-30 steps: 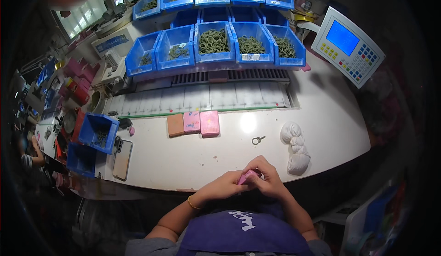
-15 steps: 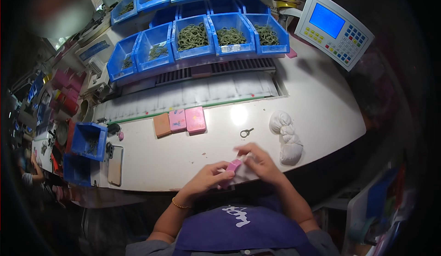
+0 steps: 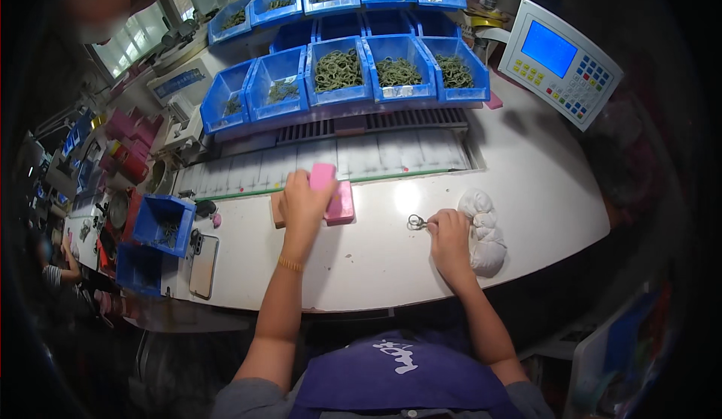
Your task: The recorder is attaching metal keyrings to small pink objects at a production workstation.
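With the left hand (image 3: 304,202) gripping the pink block (image 3: 322,176) at 12 o'clock of the pink stack (image 3: 340,205), lower it flat, while the right hand (image 3: 449,229) pinches the small snips (image 3: 416,222) steady.

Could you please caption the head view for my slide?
Left hand lifts a pink block; right hand takes snips.

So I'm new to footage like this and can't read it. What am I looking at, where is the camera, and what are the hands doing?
There is no machine at work here: a person works with bare hands, and a wide-angle camera on their head looks down, which bends the straight edges. The left hand holds a pink block above more pink and orange blocks on the white table. The right hand rests at small metal snips, beside a white cloth bundle. Behind stand blue bins of green parts and a control panel with a blue screen.
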The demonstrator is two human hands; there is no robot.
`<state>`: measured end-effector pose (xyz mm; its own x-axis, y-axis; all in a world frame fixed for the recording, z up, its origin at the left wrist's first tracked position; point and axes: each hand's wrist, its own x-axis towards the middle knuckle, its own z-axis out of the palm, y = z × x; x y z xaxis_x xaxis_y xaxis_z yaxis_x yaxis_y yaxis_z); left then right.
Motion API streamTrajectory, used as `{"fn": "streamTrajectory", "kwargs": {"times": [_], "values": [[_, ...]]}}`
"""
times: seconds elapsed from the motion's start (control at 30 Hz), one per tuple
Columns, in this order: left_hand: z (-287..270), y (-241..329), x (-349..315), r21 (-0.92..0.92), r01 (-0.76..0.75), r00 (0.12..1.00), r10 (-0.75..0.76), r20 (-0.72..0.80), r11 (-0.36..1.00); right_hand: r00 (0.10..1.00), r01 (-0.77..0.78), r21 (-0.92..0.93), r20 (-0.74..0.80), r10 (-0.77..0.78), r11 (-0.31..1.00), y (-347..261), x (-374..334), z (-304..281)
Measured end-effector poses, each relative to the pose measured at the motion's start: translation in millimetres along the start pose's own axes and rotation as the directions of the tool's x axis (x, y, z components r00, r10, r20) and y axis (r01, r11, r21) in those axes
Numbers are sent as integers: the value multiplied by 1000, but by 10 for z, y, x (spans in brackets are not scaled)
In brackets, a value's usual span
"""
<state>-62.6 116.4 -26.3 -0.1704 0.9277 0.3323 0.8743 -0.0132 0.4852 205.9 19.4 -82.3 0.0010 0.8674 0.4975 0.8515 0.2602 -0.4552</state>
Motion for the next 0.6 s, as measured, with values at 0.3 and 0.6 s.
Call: {"fn": "streamTrajectory", "kwargs": {"times": [0.3, 0.6], "values": [[280, -18, 204, 37, -206, 959, 210, -189, 978, 977, -194, 283, -32, 211, 939, -2, -199, -37], [63, 393, -1259, -854, 288, 907, 164, 389, 432, 990, -66, 488, -79, 119, 871, -857, -219, -22]]}}
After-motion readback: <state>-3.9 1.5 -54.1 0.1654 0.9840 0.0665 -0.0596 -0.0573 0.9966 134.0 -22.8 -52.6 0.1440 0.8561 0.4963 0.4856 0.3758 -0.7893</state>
